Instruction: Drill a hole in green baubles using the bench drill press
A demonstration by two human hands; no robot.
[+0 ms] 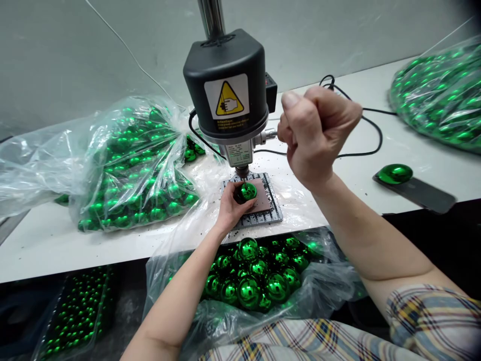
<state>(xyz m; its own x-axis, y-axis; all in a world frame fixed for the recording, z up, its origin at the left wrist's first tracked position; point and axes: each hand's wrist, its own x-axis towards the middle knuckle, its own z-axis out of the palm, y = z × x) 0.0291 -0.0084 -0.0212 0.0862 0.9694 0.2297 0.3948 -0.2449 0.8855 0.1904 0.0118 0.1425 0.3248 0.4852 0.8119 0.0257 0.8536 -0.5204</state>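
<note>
In the middle of the head view stands a small bench drill press (pixel 225 82) with a dark motor cover and a warning label. Its thin bit comes down onto a shiny green ball (pixel 248 191), which looks like a Christmas bauble. My left hand (pixel 233 206) curls its thumb and fingers around this ball, holding it on a brownish pad (pixel 265 198) over the metal base plate (pixel 276 213). My right hand (pixel 319 130) is a raised fist at the machine's right side, beside the silver feed hub (pixel 268 134). The handle in this fist is mostly hidden by the fingers.
An open plastic bag of green balls (pixel 259 283) lies at the table's front edge. Filled bags stand at the left (pixel 139 170) and far right (pixel 443 100). A phone (pixel 432 194) bears one green ball (pixel 395 173). Black cable (pixel 379 138) loops behind my right hand.
</note>
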